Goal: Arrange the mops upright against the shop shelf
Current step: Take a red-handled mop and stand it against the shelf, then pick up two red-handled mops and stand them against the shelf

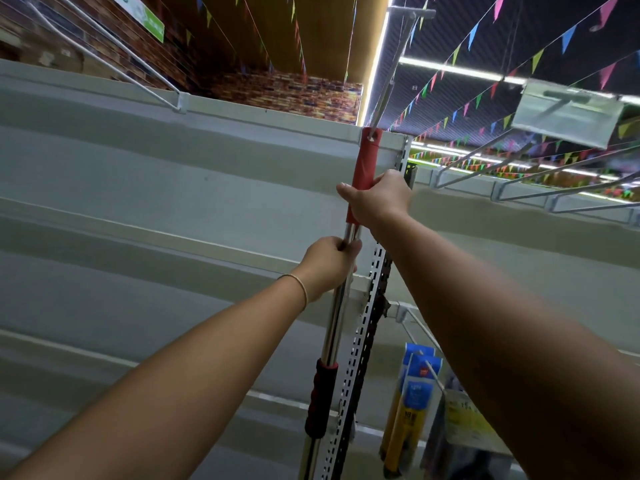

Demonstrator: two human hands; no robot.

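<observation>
Two bare hands hold one mop handle, a long chrome metal pole (335, 313) with a red sleeve at its top end (364, 168) and a dark red ribbed grip lower down (322, 398). It stands nearly upright against the pale grey metal shop shelf (138, 188), just beside the perforated white upright rail (360, 344) at the shelf's right end. The mop head is out of view below.

Farthest left, a white wire hook arm (104, 43) juts from the shelf top. Next comes the left hand (329, 263), a thin bracelet on its wrist, its fingers curled tight around the bare chrome just under the red sleeve. Above and to its right, the right hand (379, 199) wraps the lower part of the red sleeve, thumb across the front, clamped firmly. Neither hand has any gap showing around the pole.

The likely risk is a slide: the smooth chrome rests on a smooth painted edge, so if both hands let go before the pole leans properly into the shelf, it could skate sideways along the edge and topple. The eyelet at the sleeve's tip sits close to a slanting grey rod (391, 74) overhead, and a careless push upward might snag there. To the right, blue and yellow packaged goods (412, 400) hang on a peg; a falling pole could knock them.
</observation>
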